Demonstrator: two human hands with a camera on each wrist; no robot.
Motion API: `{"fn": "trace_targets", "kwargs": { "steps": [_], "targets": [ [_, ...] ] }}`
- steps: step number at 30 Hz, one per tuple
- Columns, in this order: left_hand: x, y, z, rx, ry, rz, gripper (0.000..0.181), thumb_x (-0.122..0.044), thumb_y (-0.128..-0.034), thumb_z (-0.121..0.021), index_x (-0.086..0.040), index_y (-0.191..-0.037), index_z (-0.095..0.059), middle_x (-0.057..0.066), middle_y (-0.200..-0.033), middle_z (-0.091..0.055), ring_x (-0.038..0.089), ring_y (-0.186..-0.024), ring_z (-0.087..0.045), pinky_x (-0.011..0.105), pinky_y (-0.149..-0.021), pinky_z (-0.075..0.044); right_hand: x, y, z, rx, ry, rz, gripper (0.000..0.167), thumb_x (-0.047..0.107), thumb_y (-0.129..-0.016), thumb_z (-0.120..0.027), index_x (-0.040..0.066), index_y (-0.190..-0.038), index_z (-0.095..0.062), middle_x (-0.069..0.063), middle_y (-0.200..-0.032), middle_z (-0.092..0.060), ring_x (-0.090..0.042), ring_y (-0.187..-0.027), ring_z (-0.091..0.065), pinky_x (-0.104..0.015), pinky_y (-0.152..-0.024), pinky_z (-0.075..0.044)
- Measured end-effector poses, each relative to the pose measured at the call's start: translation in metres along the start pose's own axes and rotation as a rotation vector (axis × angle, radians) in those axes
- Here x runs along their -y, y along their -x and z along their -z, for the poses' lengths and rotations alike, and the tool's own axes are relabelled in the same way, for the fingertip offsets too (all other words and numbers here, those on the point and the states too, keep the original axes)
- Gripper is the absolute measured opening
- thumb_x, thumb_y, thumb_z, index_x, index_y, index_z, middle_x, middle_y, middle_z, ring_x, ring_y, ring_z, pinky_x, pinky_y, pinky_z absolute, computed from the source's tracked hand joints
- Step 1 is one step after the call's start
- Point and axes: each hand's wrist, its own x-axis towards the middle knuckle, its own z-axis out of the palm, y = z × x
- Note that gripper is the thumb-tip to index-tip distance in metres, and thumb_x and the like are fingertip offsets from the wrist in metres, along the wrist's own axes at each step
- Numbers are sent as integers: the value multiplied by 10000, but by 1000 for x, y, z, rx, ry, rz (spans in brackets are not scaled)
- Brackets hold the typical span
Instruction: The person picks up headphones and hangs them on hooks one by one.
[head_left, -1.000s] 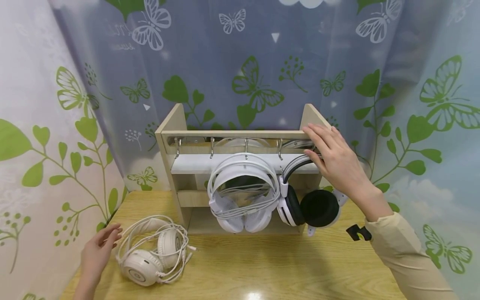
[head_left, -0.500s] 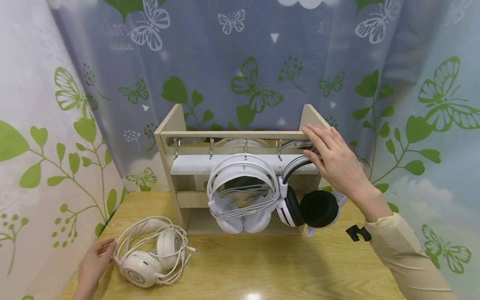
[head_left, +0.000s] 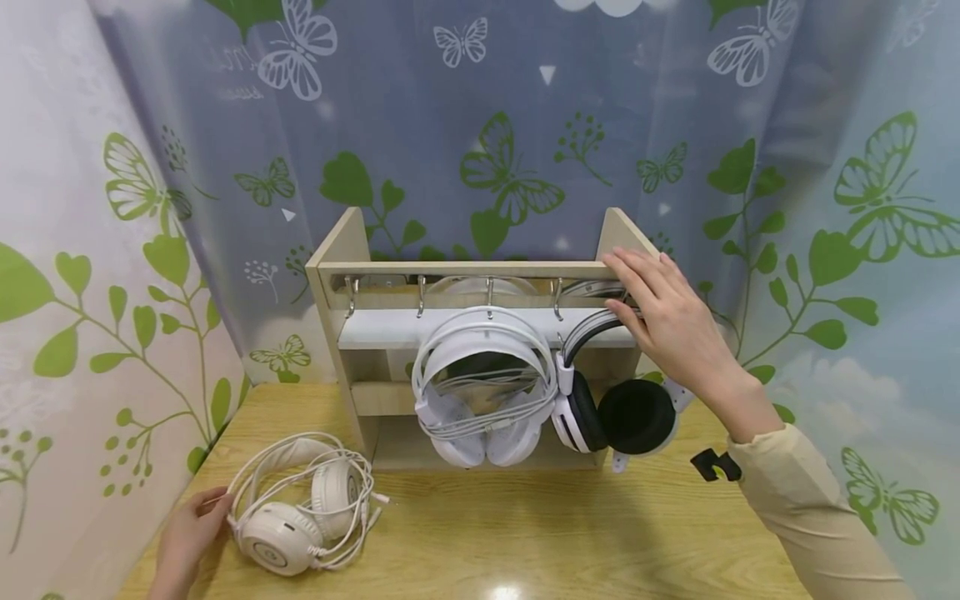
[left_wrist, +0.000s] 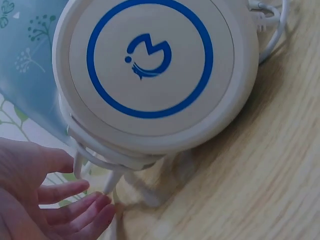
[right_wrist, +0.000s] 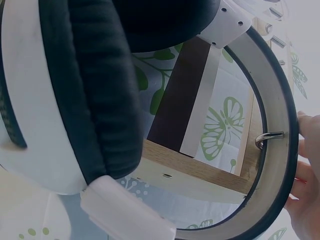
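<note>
Cream-white headphones (head_left: pixel 281 533) with their cable looped around them lie on the table at the left. At their left edge is my left hand (head_left: pixel 189 533); in the left wrist view, its relaxed fingers (left_wrist: pixel 95 212) reach beside the white cable loops below a round earcup (left_wrist: pixel 150 127) with a blue ring. Over the right end of the wooden rack (head_left: pixel 450 268) rests my right hand (head_left: pixel 663 312), fingers extended. Below it, black-and-white headphones (head_left: pixel 637 417) hang from a metal hook (right_wrist: pixel 270 137), their headband partly hidden by that hand. White headphones (head_left: pixel 483 321) hang mid-rack.
Several metal hooks (head_left: pixel 350 297) line the rack's front bar. Behind them is a white shelf (head_left: pixel 378 327). A black clip-like piece (head_left: pixel 715 465) sits at the right sleeve. Patterned curtains (head_left: pixel 420 100) enclose the wooden table (head_left: pixel 480 533).
My left hand has moved slightly down and in to the edge of the cream-white headphones, its fingers now lower and closer. The right hand keeps its place on the rack.
</note>
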Motion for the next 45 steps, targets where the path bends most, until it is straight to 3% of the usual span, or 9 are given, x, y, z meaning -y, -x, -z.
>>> {"fn": "trace_targets", "kwargs": {
  "steps": [3, 7, 10, 14, 24, 29, 35, 41, 45],
  "targets": [
    [1, 1, 2, 29, -24, 21, 610, -323, -1055, -499, 178, -1396, -432, 354, -1204, -638, -11, -702, -606, 126, -631, -484, 0, 0, 1, 0, 2, 0, 551, 397, -1086, -437, 52, -1516, -453, -195, -1477, -507, -390, -1375, -455, -508, -1246, -214],
    [2, 1, 3, 59, -2, 64, 677, -385, -1053, -483, 185, -1409, -396, 329, -1111, -668, 31, -685, -636, 145, -625, -513, 0, 0, 1, 0, 5, 0, 531, 346, -1077, -498, 53, -1516, -453, -196, -1478, -507, -390, -1375, -454, -512, -1244, -216],
    [3, 0, 2, 93, 82, 98, 720, -379, -1044, -500, 229, -1403, -363, 192, -886, -696, 27, -672, -634, 197, -632, -577, -1, 0, 0, 3, 7, -1, 528, 295, -1058, -553, 54, -1517, -452, -194, -1481, -505, -388, -1378, -453, -512, -1245, -215],
    [8, -3, 4, 126, 155, 116, 750, -350, -1025, -542, 293, -1365, -359, -31, -762, -667, 12, -662, -628, 203, -633, -587, -1, 0, -1, 5, 10, -2, 531, 318, -1064, -536, 54, -1518, -452, -193, -1483, -503, -389, -1378, -453, -509, -1246, -213],
    [-4, 1, 14, 136, 220, 81, 648, -263, -1056, -525, 295, -1352, -384, -29, -814, -718, -23, -686, -649, 228, -694, -611, 0, 0, 0, -1, 13, 2, 541, 373, -1081, -476, 48, -1512, -457, -195, -1479, -507, -391, -1373, -456, -511, -1243, -220],
    [-14, 5, 20, 92, 225, 56, 651, -262, -1059, -538, 255, -1409, -351, -38, -871, -730, -46, -725, -648, 227, -740, -612, 0, 0, 0, 0, 13, 4, 537, 365, -1080, -481, 46, -1511, -459, -196, -1477, -508, -391, -1373, -457, -510, -1243, -221],
    [-27, 12, 24, 31, 170, -3, 594, -235, -1058, -545, 220, -1409, -395, 91, -992, -745, -62, -737, -639, 227, -740, -611, 0, 0, 0, 3, 14, 2, 537, 361, -1079, -486, 52, -1516, -454, -193, -1481, -505, -390, -1373, -457, -509, -1244, -220],
    [-38, 19, 28, 66, 159, -55, 607, -226, -1065, -535, 217, -1438, -353, 92, -1050, -735, -90, -762, -640, 220, -755, -608, 0, -1, 0, 8, 13, -2, 528, 275, -1049, -571, 48, -1512, -456, -188, -1479, -506, -386, -1370, -461, -507, -1244, -218],
    [-46, 22, 28, 81, 161, -108, 608, -210, -1063, -541, 238, -1425, -345, 123, -1072, -734, -96, -764, -645, 204, -738, -603, 0, 0, 0, 10, 14, -5, 525, 307, -1063, -542, 47, -1511, -457, -187, -1478, -507, -387, -1367, -463, -508, -1244, -218]
  ]
}}
